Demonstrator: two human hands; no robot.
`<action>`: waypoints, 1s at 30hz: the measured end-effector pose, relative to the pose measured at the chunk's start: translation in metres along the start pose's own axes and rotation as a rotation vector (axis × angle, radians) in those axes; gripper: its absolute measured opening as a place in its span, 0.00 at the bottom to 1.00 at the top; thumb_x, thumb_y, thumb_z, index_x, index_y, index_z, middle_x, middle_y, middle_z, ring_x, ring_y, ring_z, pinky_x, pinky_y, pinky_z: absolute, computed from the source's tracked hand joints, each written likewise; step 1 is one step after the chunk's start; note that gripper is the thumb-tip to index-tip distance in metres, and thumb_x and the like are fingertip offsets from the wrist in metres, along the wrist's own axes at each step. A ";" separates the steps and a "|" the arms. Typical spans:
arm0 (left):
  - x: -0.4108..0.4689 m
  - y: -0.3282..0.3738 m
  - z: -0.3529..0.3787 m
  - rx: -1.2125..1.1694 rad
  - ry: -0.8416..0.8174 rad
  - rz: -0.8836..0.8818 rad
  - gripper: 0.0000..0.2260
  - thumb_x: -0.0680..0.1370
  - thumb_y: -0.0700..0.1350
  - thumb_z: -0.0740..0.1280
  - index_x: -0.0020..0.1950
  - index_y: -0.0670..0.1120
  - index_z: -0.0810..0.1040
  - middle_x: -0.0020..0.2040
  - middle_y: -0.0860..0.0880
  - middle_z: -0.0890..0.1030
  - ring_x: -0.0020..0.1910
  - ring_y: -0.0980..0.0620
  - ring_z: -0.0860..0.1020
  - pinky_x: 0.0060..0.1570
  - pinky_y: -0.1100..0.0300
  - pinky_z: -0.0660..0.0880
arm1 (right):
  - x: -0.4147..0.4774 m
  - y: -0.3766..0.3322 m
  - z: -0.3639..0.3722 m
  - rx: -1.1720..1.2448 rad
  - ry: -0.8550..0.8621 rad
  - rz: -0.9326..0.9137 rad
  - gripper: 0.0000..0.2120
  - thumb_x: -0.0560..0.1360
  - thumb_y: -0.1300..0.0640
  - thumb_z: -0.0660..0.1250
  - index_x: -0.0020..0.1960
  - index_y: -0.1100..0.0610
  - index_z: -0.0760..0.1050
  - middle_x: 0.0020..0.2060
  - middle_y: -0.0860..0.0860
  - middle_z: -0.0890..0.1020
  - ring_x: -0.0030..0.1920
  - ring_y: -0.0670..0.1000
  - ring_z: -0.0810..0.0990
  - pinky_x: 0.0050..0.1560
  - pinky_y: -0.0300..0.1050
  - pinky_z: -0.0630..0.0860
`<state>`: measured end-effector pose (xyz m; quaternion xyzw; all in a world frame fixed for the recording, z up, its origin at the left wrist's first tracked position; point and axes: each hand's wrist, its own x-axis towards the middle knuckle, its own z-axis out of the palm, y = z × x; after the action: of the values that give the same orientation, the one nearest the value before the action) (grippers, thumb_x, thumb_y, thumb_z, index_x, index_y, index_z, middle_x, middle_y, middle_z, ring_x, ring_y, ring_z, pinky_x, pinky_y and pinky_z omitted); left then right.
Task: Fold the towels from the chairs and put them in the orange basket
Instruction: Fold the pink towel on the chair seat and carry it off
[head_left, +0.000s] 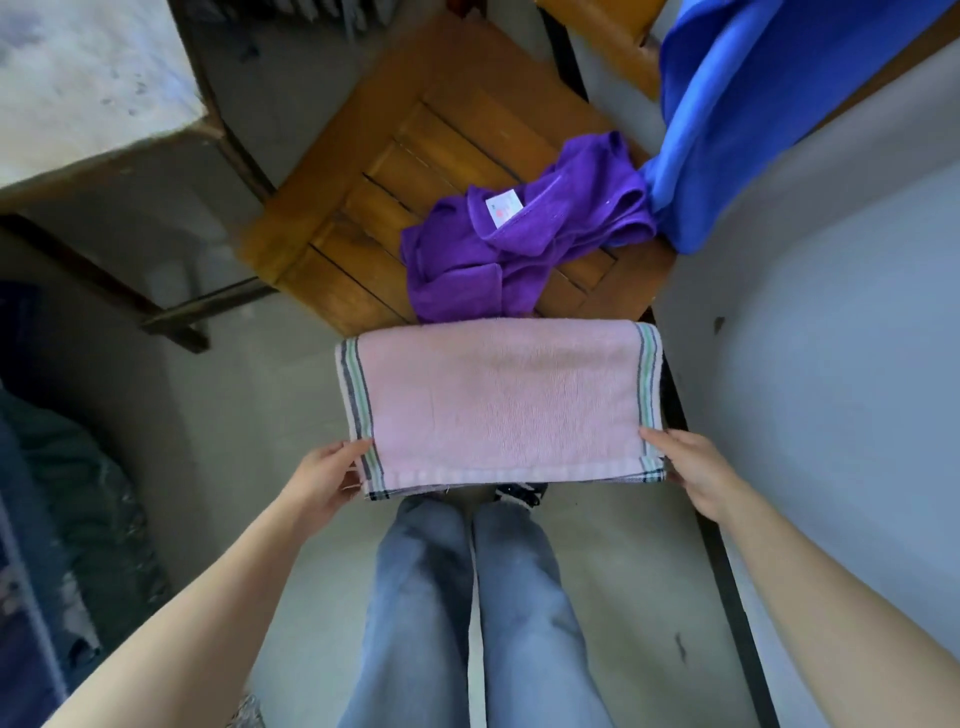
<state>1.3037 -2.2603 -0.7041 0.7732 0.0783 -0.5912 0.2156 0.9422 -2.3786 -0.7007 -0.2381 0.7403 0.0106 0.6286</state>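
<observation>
Hands L (332, 475) & R (693, 475), pinching pink towel (498, 400) corners

A wooden chair (363, 171) with a slatted seat stands on the gray floor (223, 405). On the right side of the seat a purple towel (519, 254) lies crumpled. A blue cloth (753, 104) touches this towel at the right edge of the seat.
</observation>
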 end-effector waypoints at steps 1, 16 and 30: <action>-0.008 0.002 -0.001 0.040 0.002 -0.012 0.05 0.77 0.43 0.65 0.43 0.43 0.74 0.22 0.51 0.66 0.20 0.55 0.66 0.22 0.67 0.63 | -0.007 -0.002 -0.002 0.030 0.000 0.017 0.14 0.75 0.52 0.66 0.55 0.61 0.77 0.51 0.56 0.80 0.51 0.53 0.76 0.61 0.48 0.69; -0.069 0.016 -0.011 -0.214 0.076 -0.077 0.05 0.73 0.42 0.70 0.42 0.42 0.75 0.38 0.45 0.73 0.30 0.50 0.71 0.22 0.66 0.72 | -0.080 -0.020 0.002 0.204 0.080 -0.118 0.10 0.75 0.55 0.67 0.37 0.57 0.73 0.40 0.55 0.81 0.41 0.53 0.76 0.50 0.49 0.72; -0.086 0.009 -0.010 0.046 0.133 -0.100 0.11 0.74 0.30 0.64 0.32 0.37 0.70 0.24 0.44 0.69 0.14 0.56 0.66 0.17 0.71 0.65 | -0.107 -0.032 -0.003 0.155 0.038 -0.106 0.09 0.73 0.72 0.64 0.41 0.60 0.76 0.38 0.54 0.79 0.35 0.49 0.74 0.23 0.31 0.69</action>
<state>1.2912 -2.2521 -0.6185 0.8106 0.1173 -0.5502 0.1625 0.9618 -2.3720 -0.5910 -0.2278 0.7369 -0.0844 0.6308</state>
